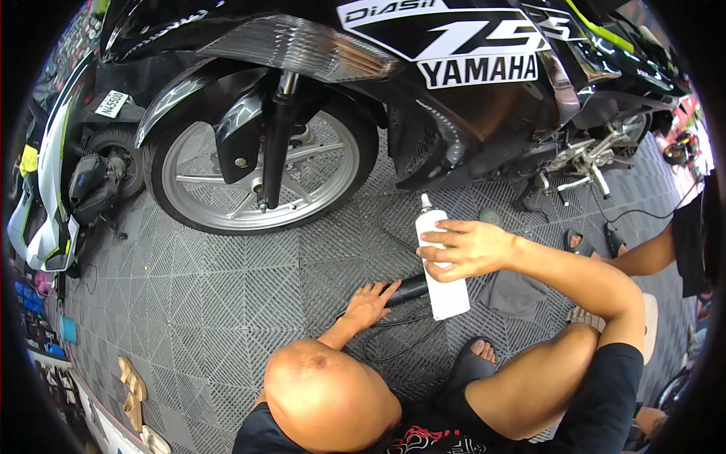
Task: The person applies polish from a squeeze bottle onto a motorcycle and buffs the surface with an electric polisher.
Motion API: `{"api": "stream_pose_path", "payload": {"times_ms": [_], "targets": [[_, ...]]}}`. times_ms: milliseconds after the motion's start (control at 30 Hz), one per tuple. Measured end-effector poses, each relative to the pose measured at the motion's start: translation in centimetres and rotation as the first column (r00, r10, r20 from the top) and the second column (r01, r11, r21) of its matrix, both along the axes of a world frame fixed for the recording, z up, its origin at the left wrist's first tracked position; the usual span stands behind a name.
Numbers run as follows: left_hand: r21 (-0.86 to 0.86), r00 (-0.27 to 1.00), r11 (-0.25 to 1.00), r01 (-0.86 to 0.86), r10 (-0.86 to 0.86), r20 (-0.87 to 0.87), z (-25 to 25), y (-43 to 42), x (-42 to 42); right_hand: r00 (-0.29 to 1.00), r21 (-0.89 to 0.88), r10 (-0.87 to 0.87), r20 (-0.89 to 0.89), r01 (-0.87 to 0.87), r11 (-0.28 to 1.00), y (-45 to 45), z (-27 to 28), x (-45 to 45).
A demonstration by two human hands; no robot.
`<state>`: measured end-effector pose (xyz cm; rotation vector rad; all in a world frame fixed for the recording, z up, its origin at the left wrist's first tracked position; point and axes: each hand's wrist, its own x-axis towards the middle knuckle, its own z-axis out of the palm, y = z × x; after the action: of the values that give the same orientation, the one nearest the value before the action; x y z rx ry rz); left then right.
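Observation:
My right hand (470,248) is wrapped round a white squeeze bottle (449,293) with a narrow nozzle on top. The bottle is nearly upright, in front of the black motorcycle (484,125). Low over the floor, my left hand (368,304) has its fingers spread, its fingertips at the end of a black cylindrical tool (409,290). Part of that tool is hidden behind the bottle, so its kind does not show. A dark cord (376,349) curls on the floor near it.
The motorcycle's front wheel (339,192) stands on grey ribbed floor tiles (227,303). A grey cloth (514,296) lies right of the bottle. Another scooter (57,181) stands at left, sandals (131,390) lie below it, and another person's leg (643,257) is at right.

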<state>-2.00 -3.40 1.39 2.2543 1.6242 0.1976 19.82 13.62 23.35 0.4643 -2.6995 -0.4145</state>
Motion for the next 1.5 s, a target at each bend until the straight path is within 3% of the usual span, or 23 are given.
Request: {"api": "stream_pose_path", "payload": {"times_ms": [200,400,533,900,1100,1267,1467,1500], "targets": [[0.034,1.000,0.999,0.008,-0.008,-0.010,-0.4,0.2,0.0,0.999,0.039,-0.038,0.037,0.036,0.999,1.2,-0.3,1.8],[0.029,1.000,0.999,0.018,-0.018,-0.006,0.1,0.4,0.2,0.995,0.082,-0.077,-0.066,0.082,0.993,0.3,2.3,4.2],[0.015,1.000,1.000,0.017,-0.017,-0.001,0.0,0.4,0.2,0.972,0.074,-0.121,-0.200,0.138,0.988,-1.9,6.5,5.7],[-0.035,0.999,0.999,0.024,-0.026,-0.047,-0.3,0.4,0.2,0.858,0.099,-0.028,-0.513,0.092,0.991,-2.9,15.8,6.4],[-0.059,0.999,0.998,0.016,-0.019,-0.044,0.1,0.6,0.3,0.848,0.082,-0.141,-0.511,0.212,0.974,-2.7,13.7,9.7],[-0.086,0.999,0.996,0.038,-0.038,0.003,0.1,0.8,0.0,0.882,-0.035,-0.196,-0.429,0.201,0.979,-1.8,7.3,9.7],[-0.321,0.978,0.942,0.098,-0.030,0.208,1.2,1.5,-3.1,0.936,-0.061,-0.201,-0.288,0.192,0.980,1.6,0.2,9.4],[-0.359,0.982,0.924,0.132,-0.072,0.173,1.5,1.8,-3.9,0.944,-0.062,-0.196,-0.266,0.187,0.980,2.1,-0.6,9.5]]}}
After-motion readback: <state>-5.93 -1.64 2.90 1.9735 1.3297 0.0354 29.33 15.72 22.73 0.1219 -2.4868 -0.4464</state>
